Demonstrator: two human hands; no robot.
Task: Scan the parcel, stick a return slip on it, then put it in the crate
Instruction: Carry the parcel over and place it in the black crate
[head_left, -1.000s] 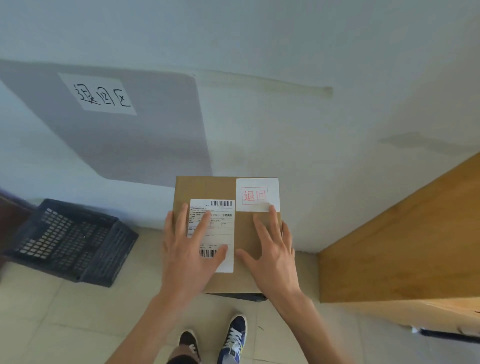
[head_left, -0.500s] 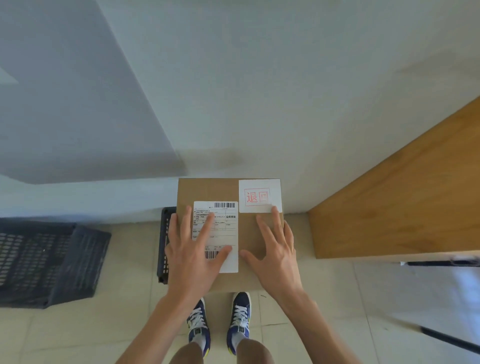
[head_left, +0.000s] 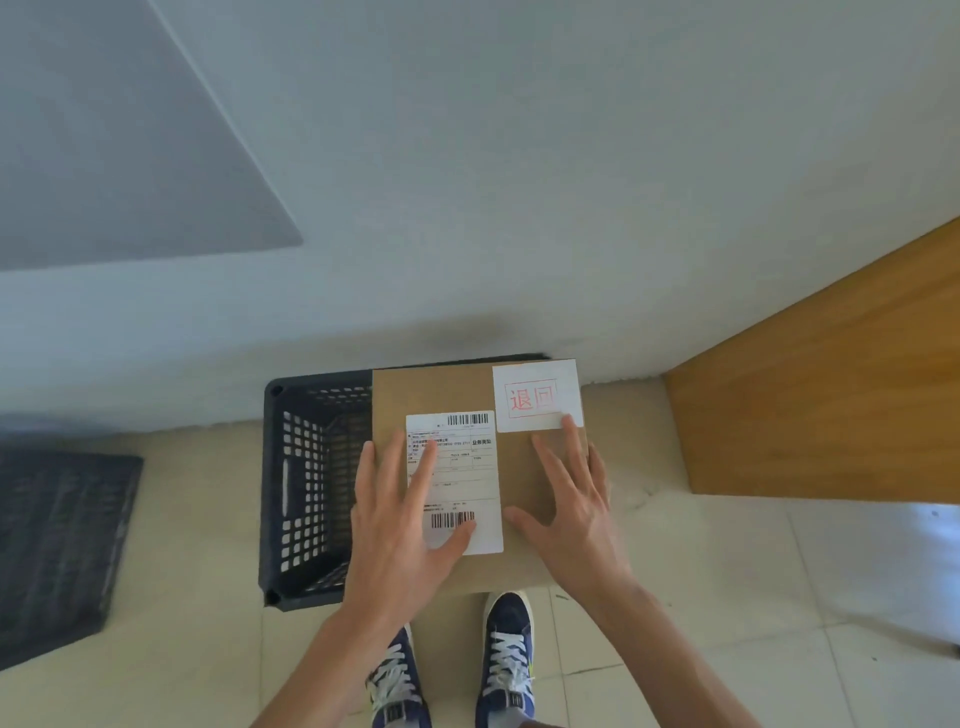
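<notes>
Parcel (head_left: 447, 395) is hanging flat over the black crate (head_left: 306, 483), covering its right part and leaving the left part open. I am resting my left hand (head_left: 400, 535) spread on the shipping label (head_left: 462, 467) and my right hand (head_left: 571, 514) spread on bare cardboard, one fingertip touching the return slip (head_left: 537, 396). Wooden panel (head_left: 831, 395) is standing near the parcel's right edge; another crate (head_left: 57, 540) is lying well apart on the left.

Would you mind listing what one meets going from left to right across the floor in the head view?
Flat dark crate → open black crate → left hand → shipping label → right hand → wooden panel.
</notes>
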